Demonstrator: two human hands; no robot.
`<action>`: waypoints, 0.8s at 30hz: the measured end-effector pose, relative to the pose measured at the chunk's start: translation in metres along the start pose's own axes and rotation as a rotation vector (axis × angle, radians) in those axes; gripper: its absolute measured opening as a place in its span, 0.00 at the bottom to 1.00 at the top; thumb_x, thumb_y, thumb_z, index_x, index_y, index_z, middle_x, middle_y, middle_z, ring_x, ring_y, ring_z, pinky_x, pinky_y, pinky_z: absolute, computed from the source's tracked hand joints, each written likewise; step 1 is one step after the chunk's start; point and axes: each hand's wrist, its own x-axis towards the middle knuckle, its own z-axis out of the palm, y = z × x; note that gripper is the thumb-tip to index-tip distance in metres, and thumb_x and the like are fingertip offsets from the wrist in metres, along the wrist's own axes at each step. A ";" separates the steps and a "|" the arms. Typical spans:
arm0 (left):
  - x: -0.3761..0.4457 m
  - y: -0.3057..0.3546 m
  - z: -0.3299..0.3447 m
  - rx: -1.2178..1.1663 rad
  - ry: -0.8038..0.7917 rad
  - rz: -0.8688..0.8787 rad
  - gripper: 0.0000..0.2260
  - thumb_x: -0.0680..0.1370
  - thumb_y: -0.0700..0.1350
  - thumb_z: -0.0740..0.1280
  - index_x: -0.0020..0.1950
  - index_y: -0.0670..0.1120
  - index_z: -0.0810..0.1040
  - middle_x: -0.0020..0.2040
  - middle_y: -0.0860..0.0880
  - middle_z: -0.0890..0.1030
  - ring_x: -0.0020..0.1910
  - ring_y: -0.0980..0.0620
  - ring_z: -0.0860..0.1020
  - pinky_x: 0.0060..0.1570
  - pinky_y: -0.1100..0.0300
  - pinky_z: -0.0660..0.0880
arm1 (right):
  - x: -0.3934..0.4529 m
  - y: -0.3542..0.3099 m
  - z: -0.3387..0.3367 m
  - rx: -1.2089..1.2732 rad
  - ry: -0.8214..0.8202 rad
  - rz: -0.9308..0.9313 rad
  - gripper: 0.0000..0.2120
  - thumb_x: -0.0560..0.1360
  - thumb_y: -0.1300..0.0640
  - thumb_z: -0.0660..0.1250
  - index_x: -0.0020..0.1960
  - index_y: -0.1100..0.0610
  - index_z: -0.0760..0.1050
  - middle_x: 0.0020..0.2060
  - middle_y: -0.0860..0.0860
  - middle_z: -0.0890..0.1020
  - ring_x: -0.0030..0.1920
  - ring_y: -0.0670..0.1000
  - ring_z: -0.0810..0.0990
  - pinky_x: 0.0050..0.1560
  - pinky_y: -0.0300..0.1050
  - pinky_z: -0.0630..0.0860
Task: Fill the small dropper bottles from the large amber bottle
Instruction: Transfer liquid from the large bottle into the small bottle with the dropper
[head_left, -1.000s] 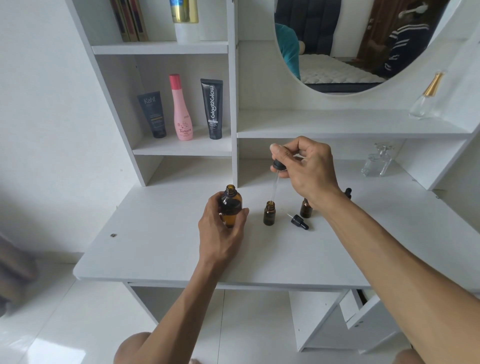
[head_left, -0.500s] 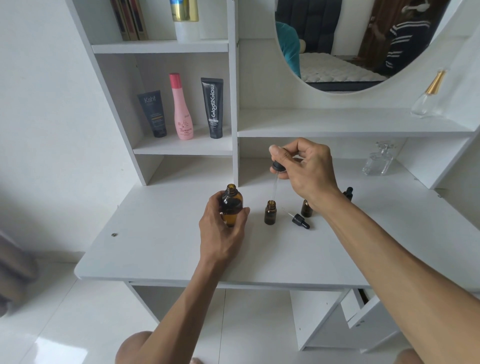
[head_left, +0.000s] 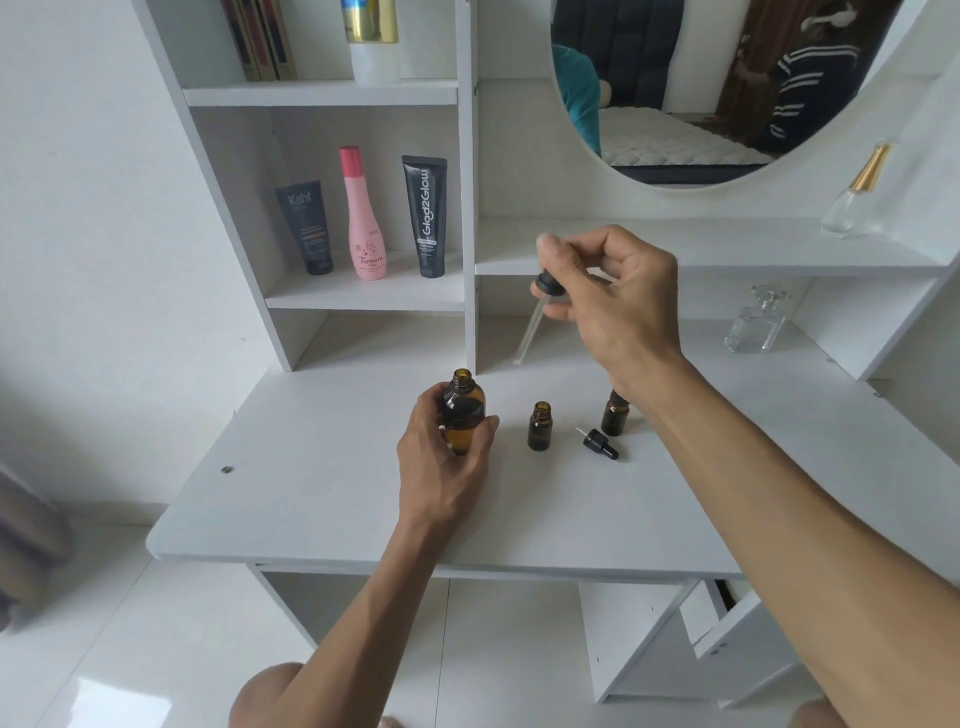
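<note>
My left hand (head_left: 447, 457) grips the large amber bottle (head_left: 462, 410), which stands uncapped on the white desk (head_left: 311, 493). My right hand (head_left: 618, 306) pinches the black cap of a glass dropper (head_left: 530, 332). Its tube hangs tilted in the air, up and to the right of the large bottle's mouth. A small open dropper bottle (head_left: 540, 426) stands right of the large one. A second small bottle (head_left: 614, 415) stands further right, partly behind my right wrist. A small black dropper cap (head_left: 598, 443) lies on the desk between them.
Two clear glass perfume bottles (head_left: 756, 325) (head_left: 857, 197) stand at the right, one on the desk and one on the shelf above. Three cosmetic containers (head_left: 363, 218) fill the left shelf. A round mirror (head_left: 701, 88) hangs above. A drawer (head_left: 722, 623) is open under the desk at right.
My right hand has lifted the dropper out of the small open bottle and swung its tip up and left, toward the large bottle. My left hand kept its hold.
</note>
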 end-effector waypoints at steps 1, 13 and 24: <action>0.000 0.000 0.000 0.000 0.000 0.001 0.18 0.75 0.45 0.74 0.62 0.51 0.74 0.51 0.56 0.82 0.48 0.66 0.79 0.44 0.76 0.70 | 0.000 -0.004 0.005 0.040 -0.001 0.004 0.09 0.75 0.53 0.76 0.43 0.58 0.80 0.37 0.51 0.84 0.39 0.54 0.88 0.39 0.46 0.84; 0.000 0.000 0.000 -0.020 -0.004 0.010 0.18 0.74 0.45 0.74 0.62 0.50 0.75 0.52 0.55 0.83 0.48 0.65 0.80 0.45 0.74 0.72 | -0.003 0.001 0.041 0.073 -0.125 0.038 0.08 0.74 0.55 0.76 0.40 0.57 0.80 0.36 0.54 0.84 0.38 0.56 0.87 0.44 0.57 0.85; 0.000 0.001 -0.002 -0.030 -0.011 0.016 0.19 0.75 0.46 0.75 0.62 0.51 0.74 0.52 0.56 0.81 0.48 0.65 0.79 0.49 0.60 0.78 | -0.022 0.042 0.044 -0.139 -0.337 0.110 0.07 0.73 0.56 0.77 0.44 0.59 0.82 0.32 0.46 0.84 0.34 0.44 0.84 0.37 0.36 0.79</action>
